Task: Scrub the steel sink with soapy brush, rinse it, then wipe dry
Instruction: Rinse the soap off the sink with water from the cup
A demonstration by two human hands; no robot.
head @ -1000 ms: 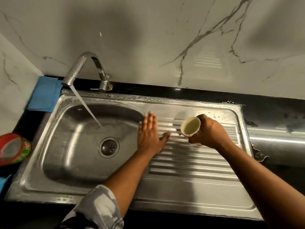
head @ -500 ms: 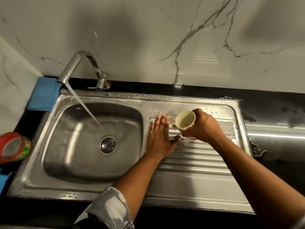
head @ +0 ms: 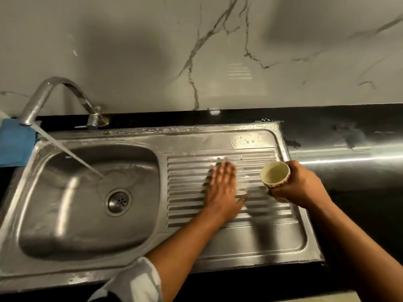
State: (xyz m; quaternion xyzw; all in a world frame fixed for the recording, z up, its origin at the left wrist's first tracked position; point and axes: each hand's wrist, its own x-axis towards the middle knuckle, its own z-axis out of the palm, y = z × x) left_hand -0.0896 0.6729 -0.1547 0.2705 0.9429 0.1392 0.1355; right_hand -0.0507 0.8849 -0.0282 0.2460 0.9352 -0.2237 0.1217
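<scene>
Rinse stage, apparently: right of the running tap [head: 56, 92], the left hand [head: 222, 192] presses flat, straight fingers [head: 225, 172] on the steel sink [head: 250, 243] drainer, the right hand [head: 303, 188] grips a cup [head: 275, 174]; drying remains.

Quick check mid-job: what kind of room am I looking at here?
Most likely a home kitchen: a steel sink with a ribbed drainboard set in a dark counter, a running tap, and a marble-look wall behind.

- Kitchen, domestic by the look.
- Inset steel sink [head: 250, 243] with ribbed drainboard, in a black counter [head: 349, 131] running to 3 o'clock.
- Curved tap [head: 65, 86] at 10 o'clock, water running.
- Marble-veined wall [head: 130, 51] at 12; blue cloth [head: 13, 142] at 9.
</scene>
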